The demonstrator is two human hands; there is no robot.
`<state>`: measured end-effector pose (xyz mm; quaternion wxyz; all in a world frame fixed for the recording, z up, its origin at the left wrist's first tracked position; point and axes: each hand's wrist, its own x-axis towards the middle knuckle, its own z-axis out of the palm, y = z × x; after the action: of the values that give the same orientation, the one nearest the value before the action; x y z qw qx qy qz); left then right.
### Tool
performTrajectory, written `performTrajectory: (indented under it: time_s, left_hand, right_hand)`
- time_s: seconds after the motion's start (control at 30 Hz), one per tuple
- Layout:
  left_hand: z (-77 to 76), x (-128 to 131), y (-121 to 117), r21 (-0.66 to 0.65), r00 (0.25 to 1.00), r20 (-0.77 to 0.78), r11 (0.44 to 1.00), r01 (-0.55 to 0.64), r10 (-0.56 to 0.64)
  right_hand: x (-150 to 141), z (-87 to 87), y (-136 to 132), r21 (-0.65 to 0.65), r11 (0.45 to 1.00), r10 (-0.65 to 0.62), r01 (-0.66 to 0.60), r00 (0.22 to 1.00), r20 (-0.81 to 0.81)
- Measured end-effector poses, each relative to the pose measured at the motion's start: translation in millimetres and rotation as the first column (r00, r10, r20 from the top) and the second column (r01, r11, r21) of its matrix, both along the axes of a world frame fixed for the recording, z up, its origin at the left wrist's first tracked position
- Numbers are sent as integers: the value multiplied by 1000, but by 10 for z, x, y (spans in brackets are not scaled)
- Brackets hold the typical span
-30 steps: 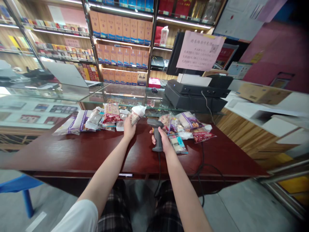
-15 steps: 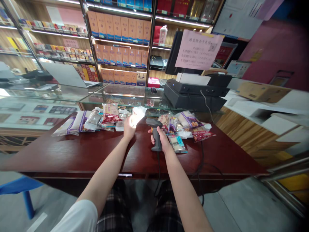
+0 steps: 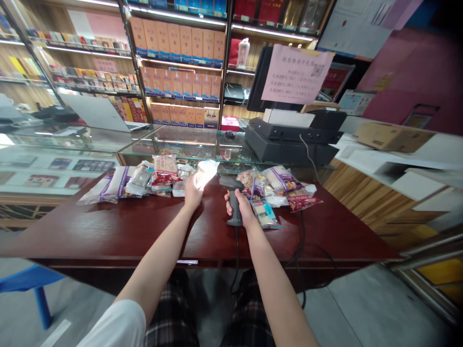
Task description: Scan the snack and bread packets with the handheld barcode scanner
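Note:
My left hand [image 3: 194, 191] is closed on a white snack packet [image 3: 207, 173], brightly lit and washed out. In my right hand [image 3: 243, 208] is a dark grey barcode scanner [image 3: 235, 205], its head pointing left toward the packet and its cord hanging down over the table's front edge. Left of my left hand lies a row of bagged snacks [image 3: 164, 171], some white and purple, one red and clear. Another heap of bagged snacks [image 3: 282, 180] lies right of the scanner. A small clear packet with a blue label [image 3: 265, 214] rests beside my right wrist.
The dark red wooden table [image 3: 119, 231] carries all the packets. Behind it stand a glass display counter [image 3: 181, 135], an open laptop [image 3: 97, 113], and a black cash register [image 3: 292, 142] with a monitor. Black cables [image 3: 302, 246] cross the table's right side. A blue stool [image 3: 32, 282] stands lower left.
Almost nothing differs. Both hands keep their grip on the packet and the scanner, with the packet shifted very slightly to the left.

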<state>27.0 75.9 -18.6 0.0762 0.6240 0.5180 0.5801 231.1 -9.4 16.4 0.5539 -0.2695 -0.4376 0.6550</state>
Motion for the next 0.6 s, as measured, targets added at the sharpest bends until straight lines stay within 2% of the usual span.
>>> performTrajectory:
  time_s: [0.27,0.6]
  left_hand:
    - [-23,-40,12,23,998,-38,999,-43,44]
    - [181,-96,-182,137,974,-90,971,-194,208]
  right_hand:
    - [57,2,-1,-39,999,26,-22,994,110]
    - [75,10,1,-73,997,18,-11,996,89]
